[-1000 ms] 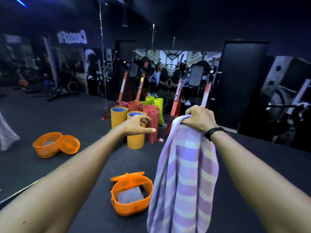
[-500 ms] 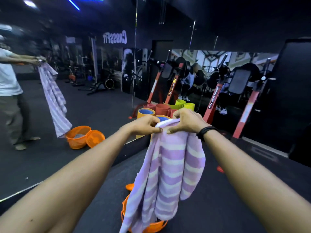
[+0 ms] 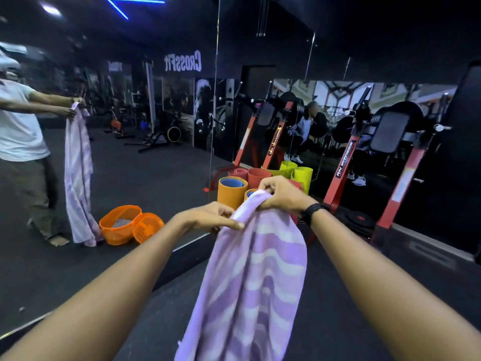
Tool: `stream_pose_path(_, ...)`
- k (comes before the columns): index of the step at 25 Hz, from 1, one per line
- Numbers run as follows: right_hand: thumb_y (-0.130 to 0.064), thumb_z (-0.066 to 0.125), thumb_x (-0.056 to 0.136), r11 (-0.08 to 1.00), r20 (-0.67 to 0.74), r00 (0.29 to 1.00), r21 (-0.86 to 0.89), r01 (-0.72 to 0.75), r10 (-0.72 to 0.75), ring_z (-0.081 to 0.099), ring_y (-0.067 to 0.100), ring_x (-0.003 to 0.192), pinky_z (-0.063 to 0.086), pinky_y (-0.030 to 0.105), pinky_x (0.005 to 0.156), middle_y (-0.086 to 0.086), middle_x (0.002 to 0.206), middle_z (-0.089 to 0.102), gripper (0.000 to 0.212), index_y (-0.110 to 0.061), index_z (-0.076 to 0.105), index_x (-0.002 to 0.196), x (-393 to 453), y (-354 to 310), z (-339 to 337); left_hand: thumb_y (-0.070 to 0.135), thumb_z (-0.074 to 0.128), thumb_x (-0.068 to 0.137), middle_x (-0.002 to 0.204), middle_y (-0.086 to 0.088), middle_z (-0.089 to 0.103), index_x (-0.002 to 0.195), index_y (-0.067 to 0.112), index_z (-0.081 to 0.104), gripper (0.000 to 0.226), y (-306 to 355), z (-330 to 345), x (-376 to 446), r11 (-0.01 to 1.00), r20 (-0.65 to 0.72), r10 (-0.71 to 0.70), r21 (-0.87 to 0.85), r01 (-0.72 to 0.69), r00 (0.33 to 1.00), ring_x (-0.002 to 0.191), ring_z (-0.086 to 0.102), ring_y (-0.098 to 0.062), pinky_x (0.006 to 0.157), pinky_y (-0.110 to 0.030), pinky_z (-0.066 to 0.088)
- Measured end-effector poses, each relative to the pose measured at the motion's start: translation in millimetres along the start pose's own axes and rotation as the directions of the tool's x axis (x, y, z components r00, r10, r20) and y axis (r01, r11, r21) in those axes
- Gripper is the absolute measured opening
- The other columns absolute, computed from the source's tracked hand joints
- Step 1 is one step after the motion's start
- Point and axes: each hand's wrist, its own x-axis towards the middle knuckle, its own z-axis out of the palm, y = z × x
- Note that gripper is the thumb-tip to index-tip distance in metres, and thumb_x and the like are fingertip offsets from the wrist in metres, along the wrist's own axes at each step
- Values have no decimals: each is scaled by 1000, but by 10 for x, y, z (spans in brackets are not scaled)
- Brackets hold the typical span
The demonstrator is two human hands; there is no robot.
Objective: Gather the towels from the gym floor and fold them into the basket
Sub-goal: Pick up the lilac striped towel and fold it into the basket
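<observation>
A purple-and-white striped towel point(image 3: 255, 282) hangs in front of me from its top edge. My right hand point(image 3: 281, 194) grips the top corner, and my left hand point(image 3: 210, 217) pinches the edge just below and to the left. The real orange basket is hidden behind the hanging towel. Its reflection point(image 3: 121, 225), with a lid point(image 3: 148, 227) beside it, shows in the wall mirror on the left, where my own reflection holds the same towel.
Rolled mats point(image 3: 233, 188) in orange, red and yellow-green stand upright against the mirror ahead. Red-framed gym machines point(image 3: 343, 168) line the mirrored wall to the right. The floor is dark rubber point(image 3: 338, 295).
My left hand came over from open air and took hold of the towel's top edge. My view swung left and up, and the basket dropped out of sight behind the towel.
</observation>
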Motion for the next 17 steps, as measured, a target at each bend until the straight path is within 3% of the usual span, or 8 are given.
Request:
stream_pose_path(2,-9,81,68,995,100,995,-97,4,5,47,7,60,37,22,55,-4,66,56,24,-17,58,68,200,55,53,28,68,88,70,0,53,82,2,62,27,65,-18,186,993,33,121,-17,-121,992,63,45,-10,53,-18,32)
stream_pose_path(4,-23,84,68,963,264,955,-263,-66,138,47,7,59,37,25,54,-5,65,56,26,-12,61,68,265,319,18,23,65,88,74,-8,53,83,-1,63,25,19,-170,268,966,-80,160,-193,-173,984,68,46,-17,55,-22,32)
stream_pose_path(6,-29,85,70,912,310,904,-375,-168,294,43,4,54,35,25,53,-7,60,51,35,-8,57,63,227,580,-77,17,64,87,65,-1,56,66,15,66,21,-143,-375,283,929,-239,96,-326,-173,966,61,49,-13,51,-18,35)
stream_pose_path(8,-20,83,73,953,221,942,-224,-204,254,38,-3,47,31,18,50,-15,51,47,35,-15,52,57,287,700,-192,25,70,73,63,0,56,61,17,64,16,-317,-496,331,951,-322,24,-284,-121,947,63,49,-16,53,-21,36)
stream_pose_path(11,-1,79,72,993,99,994,103,-65,55,51,2,66,44,23,64,-5,70,62,13,0,67,75,545,593,-244,44,76,68,80,-6,57,89,4,66,46,-316,-440,501,990,-167,19,-134,-42,986,77,51,-19,66,-30,37)
stream_pose_path(13,-1,79,68,996,125,991,73,41,-50,51,8,70,42,29,64,2,74,60,21,7,65,81,730,534,-224,47,75,77,90,4,66,104,13,68,44,-74,-297,649,991,-129,37,-123,-53,991,82,61,-11,71,-23,43)
stream_pose_path(15,-13,80,62,995,144,986,47,84,-90,50,9,68,40,30,62,3,73,59,31,6,64,81,867,562,-215,40,73,82,97,11,71,106,23,69,30,184,-206,788,983,-251,108,-118,-141,962,89,66,-5,74,-18,49)
stream_pose_path(17,-20,82,62,990,167,979,105,98,-115,52,11,69,42,32,62,8,74,63,34,2,67,83,925,678,-256,22,68,89,86,14,71,90,28,71,6,297,-202,913,946,-430,220,-125,-299,876,82,63,0,73,-18,48)
